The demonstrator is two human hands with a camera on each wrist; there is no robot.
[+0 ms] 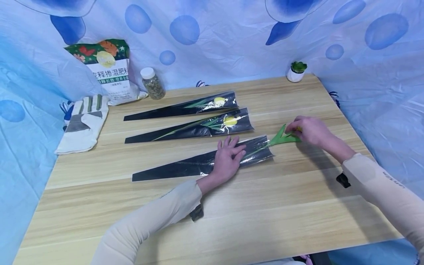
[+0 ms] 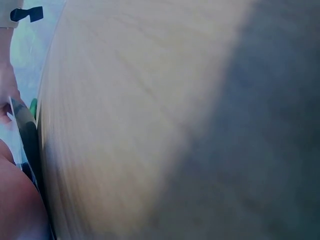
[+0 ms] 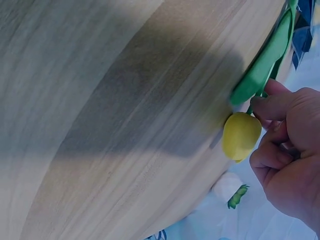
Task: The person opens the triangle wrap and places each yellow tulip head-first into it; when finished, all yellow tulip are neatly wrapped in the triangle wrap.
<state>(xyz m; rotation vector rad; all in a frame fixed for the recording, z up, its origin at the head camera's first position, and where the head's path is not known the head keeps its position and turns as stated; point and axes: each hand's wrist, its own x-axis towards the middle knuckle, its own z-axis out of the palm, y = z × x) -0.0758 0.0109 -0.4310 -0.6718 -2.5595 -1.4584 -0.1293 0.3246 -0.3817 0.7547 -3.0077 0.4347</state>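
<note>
My right hand (image 1: 308,130) pinches the stem of a yellow artificial tulip (image 3: 241,136) just below its bloom, as the right wrist view shows. The tulip's green leaves (image 1: 281,139) lie outside the wide mouth of the nearest black-and-clear flower sleeve (image 1: 172,168), and its lower stem runs inside. My left hand (image 1: 228,158) rests on that sleeve near the mouth with its fingers spread, covering part of it. Behind it lie two more sleeves, a middle one (image 1: 185,132) and a far one (image 1: 165,110), each with a yellow tulip inside.
At the back left stand a fertilizer bag (image 1: 116,79) and a white-capped jar of granules (image 1: 153,85). A pair of work gloves (image 1: 82,127) lies at the left edge. A small potted succulent (image 1: 296,73) stands at the back right. Blue patterned cloth (image 1: 225,51) hangs around the wooden table (image 1: 251,221).
</note>
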